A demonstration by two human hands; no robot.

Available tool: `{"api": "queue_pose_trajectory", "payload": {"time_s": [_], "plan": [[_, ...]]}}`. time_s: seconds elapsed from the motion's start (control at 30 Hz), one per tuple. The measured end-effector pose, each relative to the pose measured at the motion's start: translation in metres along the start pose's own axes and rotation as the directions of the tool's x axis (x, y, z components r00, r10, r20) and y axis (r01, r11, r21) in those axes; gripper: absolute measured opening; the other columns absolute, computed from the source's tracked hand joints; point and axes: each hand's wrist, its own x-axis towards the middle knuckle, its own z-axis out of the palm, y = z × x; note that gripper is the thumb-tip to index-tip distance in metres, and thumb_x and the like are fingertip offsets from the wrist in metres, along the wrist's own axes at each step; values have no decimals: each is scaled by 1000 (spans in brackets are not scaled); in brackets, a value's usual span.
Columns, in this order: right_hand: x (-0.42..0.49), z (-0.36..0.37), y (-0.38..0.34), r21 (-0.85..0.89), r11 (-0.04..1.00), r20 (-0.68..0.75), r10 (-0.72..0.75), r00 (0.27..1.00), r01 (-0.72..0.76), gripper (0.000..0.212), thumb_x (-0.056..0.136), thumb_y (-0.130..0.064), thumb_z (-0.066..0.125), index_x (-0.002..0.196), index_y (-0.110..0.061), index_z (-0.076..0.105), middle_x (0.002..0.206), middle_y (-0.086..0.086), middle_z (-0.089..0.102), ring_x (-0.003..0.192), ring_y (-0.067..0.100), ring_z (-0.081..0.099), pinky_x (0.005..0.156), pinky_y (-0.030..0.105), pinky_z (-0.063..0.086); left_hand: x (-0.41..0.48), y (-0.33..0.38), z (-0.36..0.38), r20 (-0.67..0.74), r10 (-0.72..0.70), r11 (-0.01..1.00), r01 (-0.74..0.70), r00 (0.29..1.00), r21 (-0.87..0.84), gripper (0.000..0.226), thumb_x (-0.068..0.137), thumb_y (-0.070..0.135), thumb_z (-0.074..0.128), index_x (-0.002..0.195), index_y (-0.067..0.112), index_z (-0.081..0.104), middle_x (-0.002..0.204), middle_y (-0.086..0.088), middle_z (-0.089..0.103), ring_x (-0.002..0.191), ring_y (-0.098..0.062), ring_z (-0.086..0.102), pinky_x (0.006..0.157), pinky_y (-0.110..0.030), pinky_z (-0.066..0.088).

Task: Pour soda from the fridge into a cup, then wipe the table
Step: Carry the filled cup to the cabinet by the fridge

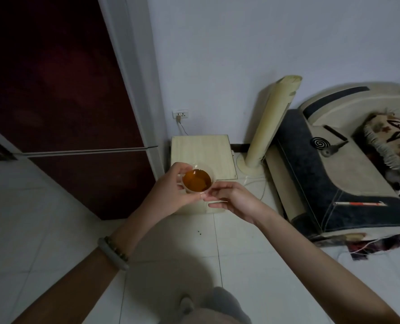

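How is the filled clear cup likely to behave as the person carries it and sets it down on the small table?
The cup looks thin and clear, so it probably flexes if squeezed. The orange soda sits high, near the rim, so a tilt could easily spill it. Both hands, left and right, hold it by the rim and sides, which suggests it needs steadying.

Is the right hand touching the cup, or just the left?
Touching. In the head view, the right hand has its fingertips pressed against the near rim of the clear cup of orange soda, while the left hand wraps the far side.
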Motion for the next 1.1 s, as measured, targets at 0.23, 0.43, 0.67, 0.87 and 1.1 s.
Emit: {"api": "queue_pose_trajectory", "payload": {"time_s": [0.23,0.43,0.67,0.87,1.1], "plan": [[95,-40,-35,-4,1000,-39,23,999,-23,29,87,8,43,92,-8,67,102,14,66,110,29,59,99,44,47,104,-14,-6,-41,-9,998,6,999,-68,67,63,32,86,118,26,48,116,10,59,107,-6,58,93,-27,49],[179,-95,-58,-21,998,-54,63,997,-64,32,88,10,38,94,-6,65,102,13,63,107,28,59,96,44,50,194,-29,-1,-3,-58,995,57,998,-85,68,67,30,84,123,25,47,120,12,56,111,0,52,87,-10,43],[281,-162,-63,-47,986,-34,157,987,-159,32,91,4,42,117,-2,58,116,15,61,109,27,59,91,38,52,294,-54,20,42,-182,971,186,982,-153,60,68,29,83,117,26,48,110,13,57,101,-1,56,82,-15,47],[352,-200,-47,-29,971,-43,236,971,-237,37,92,1,43,126,-4,54,121,13,59,113,26,56,95,40,50,365,-108,50,47,-262,941,266,964,-209,64,64,30,85,115,33,47,117,15,55,111,-1,52,91,-19,45],[428,-221,15,-245,936,-128,229,965,-254,43,87,6,46,127,-6,53,120,8,59,108,19,56,88,30,51,418,-203,94,65,-264,942,272,962,-199,67,63,27,86,117,33,47,121,12,55,116,-10,52,97,-37,47]]}}
